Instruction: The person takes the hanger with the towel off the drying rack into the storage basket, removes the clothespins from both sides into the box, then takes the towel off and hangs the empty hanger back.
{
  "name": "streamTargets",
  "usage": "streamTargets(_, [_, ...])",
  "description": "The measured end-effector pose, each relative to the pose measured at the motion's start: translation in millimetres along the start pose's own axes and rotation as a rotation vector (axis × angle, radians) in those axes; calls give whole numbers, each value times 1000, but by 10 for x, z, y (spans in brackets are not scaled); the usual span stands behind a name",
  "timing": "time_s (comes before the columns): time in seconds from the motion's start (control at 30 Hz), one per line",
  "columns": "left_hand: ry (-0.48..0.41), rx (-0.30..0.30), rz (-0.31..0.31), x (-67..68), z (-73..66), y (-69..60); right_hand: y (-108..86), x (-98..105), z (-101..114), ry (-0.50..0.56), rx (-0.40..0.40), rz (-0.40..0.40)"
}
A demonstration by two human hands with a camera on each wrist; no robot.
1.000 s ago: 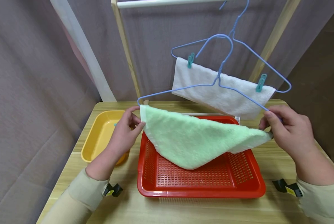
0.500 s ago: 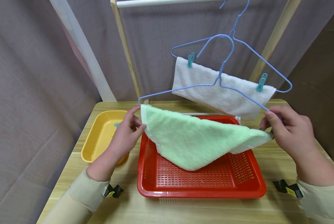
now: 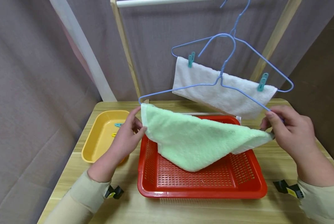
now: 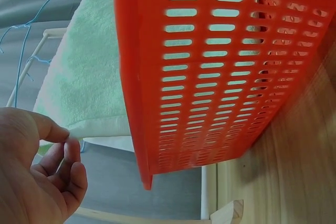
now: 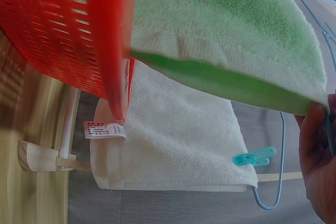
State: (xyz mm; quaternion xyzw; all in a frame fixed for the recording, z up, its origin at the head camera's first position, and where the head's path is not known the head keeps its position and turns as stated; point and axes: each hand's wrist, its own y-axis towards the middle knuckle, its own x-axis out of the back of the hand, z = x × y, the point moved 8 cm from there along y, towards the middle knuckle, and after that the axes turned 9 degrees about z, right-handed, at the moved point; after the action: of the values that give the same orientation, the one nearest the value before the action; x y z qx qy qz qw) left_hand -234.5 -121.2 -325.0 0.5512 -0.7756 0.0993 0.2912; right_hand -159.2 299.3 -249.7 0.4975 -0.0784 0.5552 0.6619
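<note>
A light green towel (image 3: 194, 137) is draped over the lower bar of a blue wire hanger (image 3: 194, 85), above the red basket (image 3: 201, 194). My left hand (image 3: 126, 133) pinches the towel's white hem at its left end; in the left wrist view thumb and forefinger meet on the hem (image 4: 102, 127). My right hand (image 3: 292, 132) grips the hanger's right end together with the towel's right corner. In the right wrist view the towel (image 5: 220, 19) hangs folded, its two layers parted. Most of the hanger's lower bar is hidden by cloth.
Behind, a white towel (image 3: 208, 84) hangs from another blue hanger (image 3: 256, 56) with teal clothespins (image 3: 263, 82). A wooden rack (image 3: 125, 49) with a white rod (image 3: 167, 3) stands at the back. At left, a yellow tray (image 3: 98, 137) holds a few clothespins (image 3: 117, 125).
My left hand has shifted slightly right, its thumb a little lower on the hem, and more clothespins show in the tray. The hanger and green towel have drifted slightly right.
</note>
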Motion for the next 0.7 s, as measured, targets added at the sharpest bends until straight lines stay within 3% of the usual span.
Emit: streamTargets(0.7, [33,-4,30,-34,25,-19,5,-12,-41,28,-17,-2])
